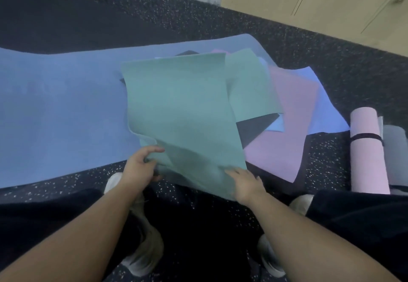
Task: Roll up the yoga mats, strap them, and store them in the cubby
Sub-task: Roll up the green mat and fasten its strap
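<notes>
Speckled rubber floor (326,162): dark, carrying everything; pale cabinet doors (331,5) stand at the far right.
Blue mat (66,114): the largest sheet, unrolled flat, its long axis running left to right across the scene, far of the person's feet.
Heap of mats: lilac mat (284,131), periwinkle mat (320,105) and a dark mat corner (254,129) lie overlapped at odd angles on the right end of the blue mat.
Teal mat (183,114): the sheet in hand, lifted at its near end and buckled; its long axis runs from the hands away to the far side, over the heap.
Rolled pink mat (368,156): already rolled and banded by a black strap (366,137), lying at the right, a rolled grey mat (395,144) just beside it.
Left hand (141,169): fingers curled round the teal mat's near left edge, gripping it.
Right hand (245,182): on the near right corner, thumb on top; fingers seem to pinch the edge.
Key relation: the mat stretches straight away from both hands, equally near, so rolling would likely go near to far.
</notes>
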{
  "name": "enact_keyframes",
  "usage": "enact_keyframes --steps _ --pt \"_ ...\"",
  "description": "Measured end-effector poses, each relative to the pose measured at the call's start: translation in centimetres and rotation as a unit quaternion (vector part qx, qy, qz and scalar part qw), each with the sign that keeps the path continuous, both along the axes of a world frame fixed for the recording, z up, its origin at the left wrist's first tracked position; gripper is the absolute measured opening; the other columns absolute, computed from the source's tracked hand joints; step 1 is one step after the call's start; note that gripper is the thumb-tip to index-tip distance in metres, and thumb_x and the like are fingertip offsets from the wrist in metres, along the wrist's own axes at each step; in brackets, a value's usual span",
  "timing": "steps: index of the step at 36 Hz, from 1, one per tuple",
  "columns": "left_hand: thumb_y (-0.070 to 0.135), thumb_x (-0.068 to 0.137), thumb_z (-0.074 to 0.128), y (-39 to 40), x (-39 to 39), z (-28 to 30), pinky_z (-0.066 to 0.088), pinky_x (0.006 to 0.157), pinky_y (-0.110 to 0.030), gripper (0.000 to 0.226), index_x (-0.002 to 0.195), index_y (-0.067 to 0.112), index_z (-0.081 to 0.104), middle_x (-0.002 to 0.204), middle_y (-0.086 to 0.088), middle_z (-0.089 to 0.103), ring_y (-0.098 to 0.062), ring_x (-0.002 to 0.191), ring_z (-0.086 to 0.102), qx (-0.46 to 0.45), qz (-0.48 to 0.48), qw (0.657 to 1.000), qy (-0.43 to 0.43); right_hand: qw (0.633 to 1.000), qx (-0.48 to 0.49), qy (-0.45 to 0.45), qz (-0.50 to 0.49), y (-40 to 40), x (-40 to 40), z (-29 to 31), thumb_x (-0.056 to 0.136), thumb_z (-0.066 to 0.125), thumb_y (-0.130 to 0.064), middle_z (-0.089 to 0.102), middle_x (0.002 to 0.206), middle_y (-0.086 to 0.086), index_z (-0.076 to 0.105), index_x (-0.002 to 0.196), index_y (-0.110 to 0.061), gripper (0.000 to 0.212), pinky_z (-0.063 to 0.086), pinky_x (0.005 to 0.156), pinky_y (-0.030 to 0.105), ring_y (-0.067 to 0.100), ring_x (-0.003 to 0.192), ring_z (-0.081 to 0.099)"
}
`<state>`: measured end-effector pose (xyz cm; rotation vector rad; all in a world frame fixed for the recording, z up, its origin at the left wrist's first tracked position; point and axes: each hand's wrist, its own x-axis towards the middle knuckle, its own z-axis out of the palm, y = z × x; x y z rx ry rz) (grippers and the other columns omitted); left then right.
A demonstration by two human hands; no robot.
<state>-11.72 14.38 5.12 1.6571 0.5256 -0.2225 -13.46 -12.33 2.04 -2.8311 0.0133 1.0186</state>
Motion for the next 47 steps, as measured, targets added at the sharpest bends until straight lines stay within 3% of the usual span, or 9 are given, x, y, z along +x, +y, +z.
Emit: enact_keyframes --steps 4,8,16,20,28,34,38,41,47 --pt "-0.020 0.089 0.033 -0.4 0.7 -1.1 0.058 0.063 -0.030 0.050 0.085 0.017 0.067 0.109 0.010 0.058 -0.023 0.071 0.054 -0.007 0.010 1.000 -0.011 1.000 -0.007 0.003 0.002 -0.2 0.0 -1.5 0.093 0.063 -0.025 0.015 0.160 -0.005 0.025 0.150 -0.040 0.070 0.016 0.117 0.047 0.018 0.146 0.017" --pt "-0.020 0.089 0.030 -0.9 1.5 -1.8 0.058 0.058 -0.021 0.051 0.085 0.017 0.066 0.104 -0.004 0.058 -0.028 0.073 0.054 -0.007 0.033 0.999 -0.017 1.000 0.025 0.006 0.012 -0.1 0.5 -2.9 0.091 0.064 -0.035 0.019 0.160 -0.002 0.027 0.151 -0.036 0.071 0.021 0.118 0.039 0.019 0.147 0.019" --pt "-0.020 0.087 0.031 -1.7 2.4 -1.7 0.057 0.070 -0.023 0.050 0.081 0.016 0.066 0.113 0.004 0.060 -0.008 0.072 0.058 -0.008 0.077 0.996 -0.039 0.991 0.132 0.021 0.013 0.8 -0.4 -5.5 0.096 0.049 -0.040 0.031 0.157 -0.001 0.042 0.145 -0.032 0.050 0.021 0.118 0.038 0.019 0.146 0.022" --pt "-0.019 0.087 0.034 -1.5 2.7 -1.4 0.058 0.071 -0.023 0.048 0.081 0.016 0.067 0.116 0.002 0.060 -0.005 0.080 0.059 -0.004 0.101 0.994 -0.041 0.986 0.156 0.032 0.055 1.3 -0.7 -4.8 0.084 0.041 -0.045 0.033 0.155 0.001 0.042 0.146 -0.022 0.066 0.022 0.118 0.037 0.021 0.145 0.023" --pt "-0.020 0.086 0.032 -2.3 2.9 -1.2 0.053 0.087 -0.043 0.052 0.076 0.016 0.068 0.111 0.005 0.064 0.003 0.070 0.062 -0.012 0.084 0.994 -0.067 0.988 0.136 -0.021 0.076 1.4 0.0 -3.8 0.093 0.040 0.001 0.026 0.159 0.003 0.034 0.148 -0.035 0.067 0.030 0.113 0.034 0.024 0.143 0.028" --pt "-0.019 0.084 0.036 -2.5 3.2 -1.0 0.054 0.086 -0.038 0.066 0.058 0.028 0.074 0.093 0.015 0.071 -0.010 0.082 0.064 -0.014 0.085 0.991 -0.099 0.983 0.067 -0.135 0.107 2.1 1.2 -0.9 0.092 0.041 0.005 0.017 0.162 0.000 0.040 0.146 -0.031 0.065 0.036 0.107 0.040 0.037 0.143 0.026" --pt "-0.019 0.085 0.038 -3.0 3.2 0.2 0.056 0.079 -0.028 0.065 0.052 0.026 0.071 0.083 0.008 0.067 -0.019 0.091 0.061 -0.037 0.115 0.985 -0.122 0.940 0.043 -0.312 0.132 1.6 1.8 0.0 0.061 0.061 0.012 0.068 0.121 0.008 0.077 0.100 -0.022 0.054 0.058 0.063 0.039 0.045 0.095 0.068" --pt "-0.019 0.085 0.042 -3.6 3.2 0.3 0.056 0.076 -0.023 0.062 0.049 0.024 0.069 0.081 -0.001 0.059 -0.023 0.092 0.059 -0.052 0.125 0.983 -0.126 0.917 0.009 -0.368 0.152 0.3 2.2 1.3 0.068 0.031 0.000 0.071 0.113 0.009 0.078 0.091 -0.019 0.055 0.058 0.072 0.051 0.045 0.096 0.067" --pt "-0.022 0.085 0.044 -6.3 3.4 0.8 0.055 0.082 -0.028 0.051 0.056 0.014 0.064 0.080 -0.001 0.058 -0.015 0.092 0.057 -0.074 0.091 0.983 -0.141 0.899 -0.032 -0.426 0.096 -2.3 0.7 2.0 0.072 0.033 -0.002 0.070 0.114 0.014 0.077 0.090 -0.013 0.049 0.050 0.082 0.063 0.050 0.104 0.063"
